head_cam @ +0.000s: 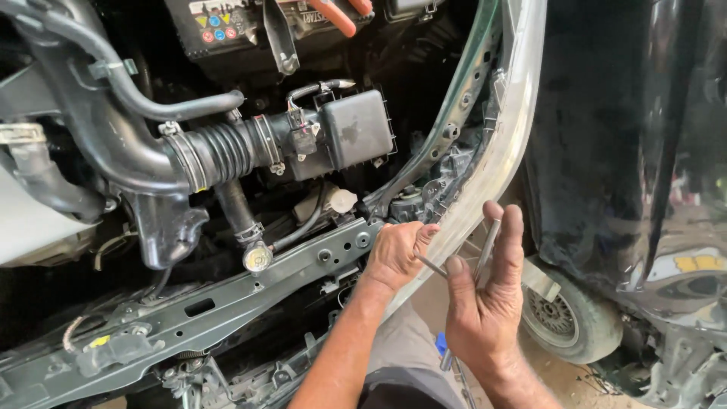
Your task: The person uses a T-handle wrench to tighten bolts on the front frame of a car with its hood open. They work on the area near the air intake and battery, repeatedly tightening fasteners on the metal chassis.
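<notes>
Our left hand [394,254] curls its fingers tight at the corner of the grey metal radiator support bar [250,291], bracing there. Our right hand [485,303] spreads, thumb and forefinger pinching thin steel rods [488,246] just beside the left knuckles.

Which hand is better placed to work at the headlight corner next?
Left hand, probably: it is already pressed against the grey metal crossbar beside the clear headlight housing. The right hand sits lower, holding thin metal rods.
</notes>
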